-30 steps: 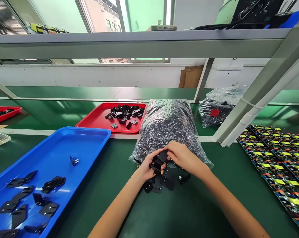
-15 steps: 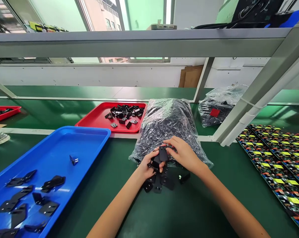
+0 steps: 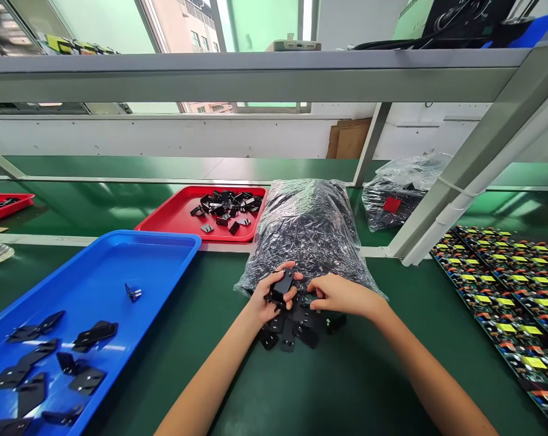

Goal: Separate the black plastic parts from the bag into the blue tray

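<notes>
My left hand [image 3: 263, 304] is closed around some black metal brackets [image 3: 283, 286], flat plates with bent edges; how many, I cannot tell. Beside it, my right hand [image 3: 341, 295] is at the loose pile of similar black brackets [image 3: 288, 336], fingers curled and pressed together. Whatever its fingertips hold, if anything, is hidden. Directly behind both hands lies a large clear plastic bag [image 3: 307, 227] packed with dark parts. The pile spills over the green tabletop at the near end of this bag.
A blue tray [image 3: 119, 260] at the left carries several black brackets. Behind it, a red tray [image 3: 174, 215] holds small black parts. Circuit boards [image 3: 496, 290] cover the right side. A slanted post [image 3: 464, 163] rises near a second plastic bag [image 3: 407, 175].
My right hand has moved away from the brackets in my left hand and down to the pile. My left hand keeps its hold, turned slightly, with a bracket lying across its fingers.
</notes>
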`<action>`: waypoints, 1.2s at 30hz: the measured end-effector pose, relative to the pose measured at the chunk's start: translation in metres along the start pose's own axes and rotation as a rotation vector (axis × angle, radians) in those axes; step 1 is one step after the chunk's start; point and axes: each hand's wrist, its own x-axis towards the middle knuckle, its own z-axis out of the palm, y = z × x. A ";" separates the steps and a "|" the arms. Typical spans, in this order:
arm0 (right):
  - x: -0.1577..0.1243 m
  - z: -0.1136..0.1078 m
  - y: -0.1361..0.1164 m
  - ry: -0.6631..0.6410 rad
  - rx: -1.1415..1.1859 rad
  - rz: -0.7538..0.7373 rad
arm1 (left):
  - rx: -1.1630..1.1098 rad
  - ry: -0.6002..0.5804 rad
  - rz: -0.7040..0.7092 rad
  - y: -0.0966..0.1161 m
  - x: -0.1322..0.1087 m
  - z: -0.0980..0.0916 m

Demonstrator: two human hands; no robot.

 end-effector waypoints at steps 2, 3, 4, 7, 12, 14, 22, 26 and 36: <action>0.009 0.010 -0.001 0.018 -0.067 0.031 | 0.001 0.010 0.012 0.001 0.000 -0.001; 0.013 0.014 -0.002 0.021 -0.090 0.040 | 0.000 0.014 0.018 0.002 0.000 -0.002; 0.015 0.017 -0.002 0.020 -0.103 0.045 | 0.000 0.017 0.023 0.002 0.001 -0.002; 0.017 0.020 -0.005 0.043 -0.119 0.038 | 0.003 0.026 0.028 0.003 0.002 -0.003; 0.011 0.000 -0.005 0.235 0.067 -0.065 | 0.010 0.042 0.026 0.002 0.004 -0.003; 0.009 -0.009 -0.001 0.366 0.310 -0.058 | 0.006 0.047 0.026 0.001 0.004 -0.003; 0.022 0.002 0.008 0.345 1.121 0.023 | 0.001 0.039 -0.019 -0.003 0.004 -0.001; 0.028 0.012 0.004 0.295 1.137 -0.022 | -0.004 0.040 -0.045 -0.007 0.006 -0.002; 0.035 0.020 -0.003 0.367 1.028 0.060 | -0.037 0.077 -0.086 -0.009 0.004 0.000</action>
